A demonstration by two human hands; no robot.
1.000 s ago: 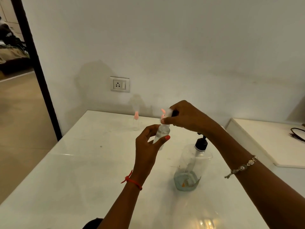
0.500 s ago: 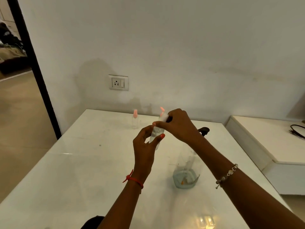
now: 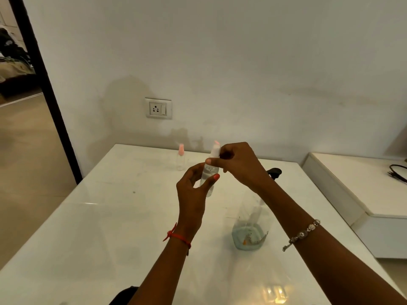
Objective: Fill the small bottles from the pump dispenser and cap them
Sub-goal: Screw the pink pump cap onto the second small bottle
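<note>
My left hand [image 3: 193, 190] grips a small clear bottle [image 3: 208, 179] upright above the white table [image 3: 110, 227], thumb and fingers around its body. My right hand [image 3: 237, 166] pinches the bottle's white cap with a pink tip [image 3: 215, 148], which sits on the neck. A second small clear bottle with a pink cap [image 3: 181, 158] stands near the table's far edge. The large clear pump dispenser [image 3: 251, 225] stands under my right forearm, a little bluish liquid at its bottom; its black pump head [image 3: 275, 172] shows behind my wrist.
A wall socket [image 3: 158, 108] sits on the wall behind the table. A lower white surface [image 3: 356, 183] to the right carries a black cable [image 3: 397, 171]. A dark door frame [image 3: 44, 84] stands at the left.
My hands and the small bottle have shifted slightly left and down over the table. My right hand has stayed on the cap, fingers turned a little around it.
</note>
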